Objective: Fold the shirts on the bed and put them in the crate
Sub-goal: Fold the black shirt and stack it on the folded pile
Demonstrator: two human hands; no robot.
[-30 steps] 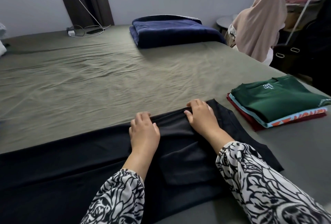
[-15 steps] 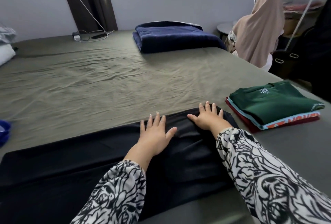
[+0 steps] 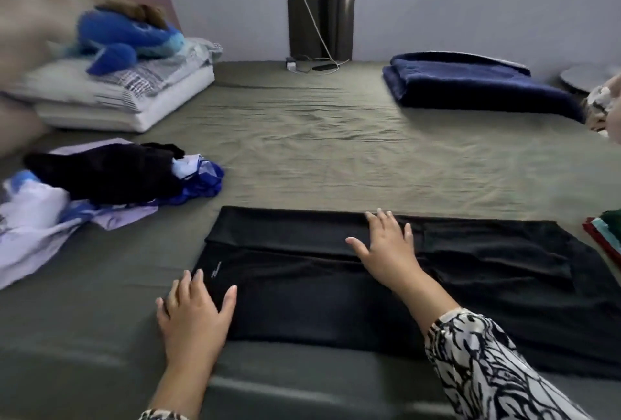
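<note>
While the black shirt (image 3: pixel 386 282) lay as a long folded band across the lower centre of the frame on the bed (image 3: pixel 336 151), both hands rested flat on it with fingers straight, gripping nothing. The left hand (image 3: pixel 195 315) had shifted to the band's lower-left end, pressing the corner near a small printed logo; half a second earlier it lay near the middle beside the right hand (image 3: pixel 386 248). The right hand pressed the centre, at the far folded edge. This spread suggested that smoothing was finished and a crosswise fold was due next. An unfolded clothing pile (image 3: pixel 100 181) waited at the left of the frame, and the edge of a folded stack (image 3: pixel 605 235) showed at the right margin. No crate was in view.
</note>
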